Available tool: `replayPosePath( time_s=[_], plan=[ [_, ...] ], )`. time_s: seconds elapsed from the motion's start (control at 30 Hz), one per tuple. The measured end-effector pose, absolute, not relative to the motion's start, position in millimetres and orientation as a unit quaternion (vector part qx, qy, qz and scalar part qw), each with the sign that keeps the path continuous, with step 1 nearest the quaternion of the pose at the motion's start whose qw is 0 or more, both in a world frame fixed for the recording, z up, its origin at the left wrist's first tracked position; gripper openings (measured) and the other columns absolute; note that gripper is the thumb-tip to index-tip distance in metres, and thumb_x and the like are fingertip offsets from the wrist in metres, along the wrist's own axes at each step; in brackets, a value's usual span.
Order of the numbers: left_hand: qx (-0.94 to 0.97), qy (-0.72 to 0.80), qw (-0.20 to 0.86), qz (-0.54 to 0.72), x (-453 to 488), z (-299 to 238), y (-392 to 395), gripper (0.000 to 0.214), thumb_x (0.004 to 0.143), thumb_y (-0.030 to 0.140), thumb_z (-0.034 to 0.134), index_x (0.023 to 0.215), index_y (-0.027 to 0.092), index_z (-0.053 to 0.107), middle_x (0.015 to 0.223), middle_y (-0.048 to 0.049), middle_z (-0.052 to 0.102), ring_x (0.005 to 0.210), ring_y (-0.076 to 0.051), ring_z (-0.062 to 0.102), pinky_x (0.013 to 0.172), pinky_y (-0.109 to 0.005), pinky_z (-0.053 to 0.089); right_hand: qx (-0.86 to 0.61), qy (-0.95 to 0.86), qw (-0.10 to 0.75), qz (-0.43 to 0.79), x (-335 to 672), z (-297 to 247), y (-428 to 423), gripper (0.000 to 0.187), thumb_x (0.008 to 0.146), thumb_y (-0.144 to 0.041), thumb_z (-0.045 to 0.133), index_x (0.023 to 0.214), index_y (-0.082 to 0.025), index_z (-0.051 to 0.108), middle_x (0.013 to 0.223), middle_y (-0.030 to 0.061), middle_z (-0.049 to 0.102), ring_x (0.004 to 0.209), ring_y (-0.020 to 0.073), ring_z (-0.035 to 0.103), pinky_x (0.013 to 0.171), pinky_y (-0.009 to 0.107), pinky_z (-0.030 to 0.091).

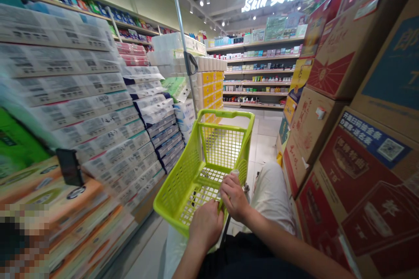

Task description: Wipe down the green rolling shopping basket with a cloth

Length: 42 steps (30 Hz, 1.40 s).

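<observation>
A lime-green plastic shopping basket (183,183) with lattice walls stands tilted in front of my knees. Its raised handle bar (225,114) is at the far end. My left hand (206,223) is closed over the near rim, the fingertips mostly hidden behind it. Just right of it, my right hand (233,196) is curled at the basket's right side. A small whitish cloth (235,172) shows at its fingers; whether it is fabric or tissue I cannot tell. Through the lattice, the inside of the basket shows only floor and small dark specks.
Stacked wrapped paper packs (81,83) rise on the left, with a dark phone-like object (69,166) on orange packs (36,192). Red and brown cartons (366,174) wall the right. A thin pole (179,13) stands behind the basket. Shelves (258,72) line the back.
</observation>
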<state>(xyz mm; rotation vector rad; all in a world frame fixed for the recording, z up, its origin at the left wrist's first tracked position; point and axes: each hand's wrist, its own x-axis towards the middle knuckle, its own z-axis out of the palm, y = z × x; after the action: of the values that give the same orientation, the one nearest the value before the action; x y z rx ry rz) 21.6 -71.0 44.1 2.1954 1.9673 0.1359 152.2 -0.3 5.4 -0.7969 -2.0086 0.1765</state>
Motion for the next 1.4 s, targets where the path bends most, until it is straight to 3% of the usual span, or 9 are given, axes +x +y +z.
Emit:
replayPosePath(
  time_s=[0.23,0.37,0.6,0.83,0.97,1.1,1.17,1.27,1.4],
  plan=[
    [0.744,0.66,0.093,0.045,19,44,-73,0.033,0.095,0.031,0.03,0.096,0.02,0.062,0.099,-0.0076,0.068,0.095,-0.021,0.063,0.08,-0.031,0.042,-0.311,-0.865,0.394,0.025,185,28,55,0.027,0.093,-0.021,0.04,0.069,-0.021,0.054,0.075,0.0038,0.054,0.083,0.0199,0.047,0.082,0.036,0.04],
    [0.742,0.662,0.098,0.037,21,45,-71,0.033,0.095,0.031,0.031,0.096,0.02,0.062,0.099,-0.0075,0.068,0.094,-0.021,0.063,0.08,-0.031,0.042,-0.368,-0.825,0.427,0.02,187,29,70,0.027,0.093,-0.019,0.041,0.069,-0.021,0.054,0.077,0.0042,0.054,0.084,0.0201,0.046,0.091,0.039,0.038],
    [0.744,0.661,0.091,0.04,18,44,-74,0.029,0.093,0.027,0.034,0.092,0.02,0.062,0.096,-0.0063,0.068,0.091,-0.021,0.064,0.076,-0.031,0.041,-0.346,-0.803,0.481,0.064,152,5,5,0.019,0.092,-0.017,0.042,0.081,-0.022,0.057,0.088,0.0046,0.057,0.1,0.0214,0.047,0.105,0.044,0.03],
    [0.745,0.659,0.094,0.049,14,41,-76,0.03,0.094,0.029,0.033,0.093,0.021,0.062,0.096,-0.0058,0.069,0.091,-0.02,0.064,0.076,-0.03,0.04,-0.285,-0.903,0.323,-0.005,189,34,61,0.025,0.088,-0.017,0.046,0.064,-0.021,0.052,0.069,0.0018,0.053,0.073,0.0172,0.045,0.076,0.033,0.039],
    [0.742,0.662,0.097,0.048,18,42,-73,0.03,0.094,0.03,0.033,0.092,0.02,0.062,0.095,-0.0064,0.068,0.091,-0.021,0.064,0.077,-0.031,0.041,-0.356,-0.855,0.377,-0.009,196,38,85,0.028,0.091,-0.017,0.044,0.065,-0.021,0.053,0.072,0.0032,0.053,0.079,0.0189,0.045,0.081,0.034,0.04],
    [0.744,0.66,0.097,0.05,21,41,-71,0.031,0.094,0.029,0.032,0.093,0.021,0.062,0.096,-0.0058,0.067,0.091,-0.021,0.064,0.076,-0.031,0.041,-0.394,-0.791,0.468,0.004,169,18,45,0.024,0.09,-0.016,0.045,0.069,-0.022,0.055,0.077,0.0038,0.053,0.088,0.021,0.046,0.096,0.041,0.036],
    [0.742,0.662,0.098,0.045,20,40,-71,0.029,0.093,0.028,0.034,0.092,0.02,0.061,0.096,-0.0059,0.067,0.091,-0.021,0.064,0.075,-0.031,0.041,-0.365,-0.804,0.469,0.032,157,9,19,0.02,0.09,-0.017,0.045,0.074,-0.022,0.056,0.082,0.0037,0.055,0.093,0.0209,0.047,0.1,0.042,0.034],
    [0.741,0.663,0.095,0.046,18,39,-72,0.027,0.092,0.027,0.035,0.092,0.02,0.061,0.095,-0.0061,0.068,0.09,-0.021,0.064,0.075,-0.031,0.041,-0.317,-0.848,0.424,0.028,156,9,5,0.019,0.091,-0.02,0.045,0.077,-0.021,0.057,0.084,0.0041,0.057,0.095,0.0209,0.048,0.097,0.04,0.036],
    [0.745,0.659,0.092,0.052,17,38,-72,0.031,0.094,0.029,0.033,0.092,0.02,0.062,0.095,-0.0065,0.068,0.09,-0.021,0.064,0.075,-0.031,0.041,-0.273,-0.903,0.332,-0.006,182,28,42,0.026,0.091,-0.02,0.046,0.067,-0.021,0.054,0.07,0.0017,0.054,0.075,0.0171,0.047,0.078,0.032,0.04]
  ],
)
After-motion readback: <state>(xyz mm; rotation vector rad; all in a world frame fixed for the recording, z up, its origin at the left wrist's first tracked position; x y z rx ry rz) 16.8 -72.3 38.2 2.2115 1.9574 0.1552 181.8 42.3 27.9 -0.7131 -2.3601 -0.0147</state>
